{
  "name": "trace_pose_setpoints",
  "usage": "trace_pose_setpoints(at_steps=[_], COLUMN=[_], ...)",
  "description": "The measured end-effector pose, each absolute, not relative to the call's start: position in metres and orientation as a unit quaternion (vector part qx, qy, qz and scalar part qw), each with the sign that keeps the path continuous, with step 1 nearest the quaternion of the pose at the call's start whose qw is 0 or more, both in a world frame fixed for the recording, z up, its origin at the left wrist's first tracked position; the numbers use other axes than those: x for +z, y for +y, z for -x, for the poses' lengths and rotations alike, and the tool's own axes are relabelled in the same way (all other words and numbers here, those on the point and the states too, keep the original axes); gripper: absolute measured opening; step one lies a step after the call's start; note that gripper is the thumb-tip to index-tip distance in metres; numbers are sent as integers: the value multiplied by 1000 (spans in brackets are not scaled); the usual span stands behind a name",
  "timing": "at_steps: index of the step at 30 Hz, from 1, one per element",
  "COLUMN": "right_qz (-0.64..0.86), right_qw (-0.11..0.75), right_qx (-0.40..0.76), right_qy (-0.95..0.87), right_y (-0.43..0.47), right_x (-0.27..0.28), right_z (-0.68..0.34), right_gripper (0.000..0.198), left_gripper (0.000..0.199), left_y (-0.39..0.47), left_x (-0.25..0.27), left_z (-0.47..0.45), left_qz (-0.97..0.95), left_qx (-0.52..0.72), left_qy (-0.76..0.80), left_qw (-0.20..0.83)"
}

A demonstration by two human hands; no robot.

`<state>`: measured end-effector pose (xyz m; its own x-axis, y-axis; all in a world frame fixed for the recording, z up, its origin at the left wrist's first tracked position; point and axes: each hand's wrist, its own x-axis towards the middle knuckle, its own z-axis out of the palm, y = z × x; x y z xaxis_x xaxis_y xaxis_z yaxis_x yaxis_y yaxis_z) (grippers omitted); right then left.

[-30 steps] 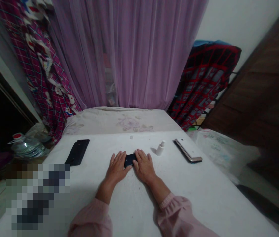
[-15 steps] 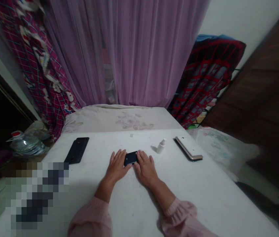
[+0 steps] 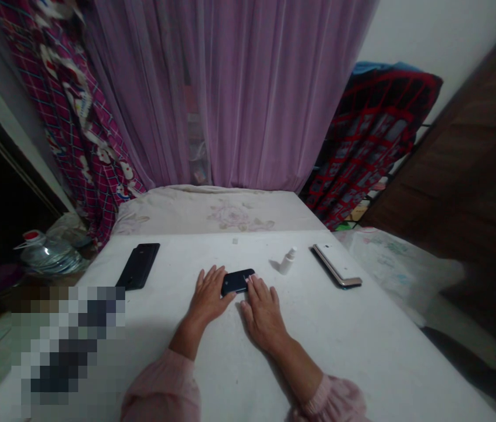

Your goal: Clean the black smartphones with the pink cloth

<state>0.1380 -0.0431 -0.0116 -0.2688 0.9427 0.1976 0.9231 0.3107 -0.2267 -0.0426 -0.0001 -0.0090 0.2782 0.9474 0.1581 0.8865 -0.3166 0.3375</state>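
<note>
- Left hand [image 3: 208,296], loosely spread, seemingly steadies the dark rectangular phone [image 3: 235,282].
- Right hand [image 3: 265,309] touches its right end; grip unclear.
- Next move likely calls for steady bracing.

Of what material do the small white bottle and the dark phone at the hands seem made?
The bottle: probably plastic, fairly matte, judging by its even, opaque white. The phone: smooth, perhaps plastic or glass; its mostly plain dark face leaves this open.

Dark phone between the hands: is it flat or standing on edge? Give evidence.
Lying flat: the dark phone shows a broad face upward on the white tabletop, between left hand and right hand.
</note>
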Motion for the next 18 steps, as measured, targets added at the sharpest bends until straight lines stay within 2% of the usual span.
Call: trace_pose_setpoints(at_steps=[10, 18], right_qz=[602, 575], right_qw=[127, 142], right_qx=[65, 28], right_qy=[-786, -805], right_y=[1, -38], right_x=[9, -6], right_z=[-118, -134], right_gripper=[52, 55], left_gripper=[55, 52], left_y=[-1, -3], left_x=[-7, -10], left_z=[43, 41], left_qz=[-791, -790], left_qx=[146, 171], left_qy=[587, 584], left_qw=[89, 77])
